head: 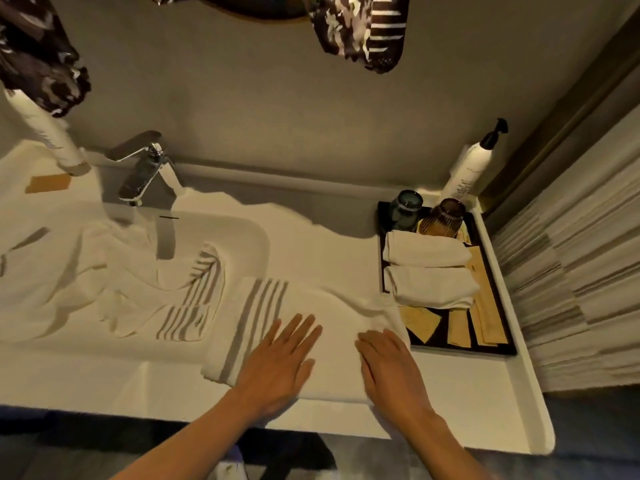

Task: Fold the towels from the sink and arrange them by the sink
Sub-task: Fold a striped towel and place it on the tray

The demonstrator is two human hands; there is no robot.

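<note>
Head view shows our left hand (277,358) and right hand (391,372) spread flat, fingers open and gripping nothing, pressing side by side on the striped towel (311,306) that lies on the surface (467,393) just right of the sink (256,233), which we judge is to smooth it flat for a clean fold. Its far right corner is rumpled against the black tray (485,349), farther right of the sink, where two rolled towels (429,268) already sit. More unfolded towels (114,282) lie heaped in the sink itself, under the faucet (145,168), awaiting their turn.
</note>
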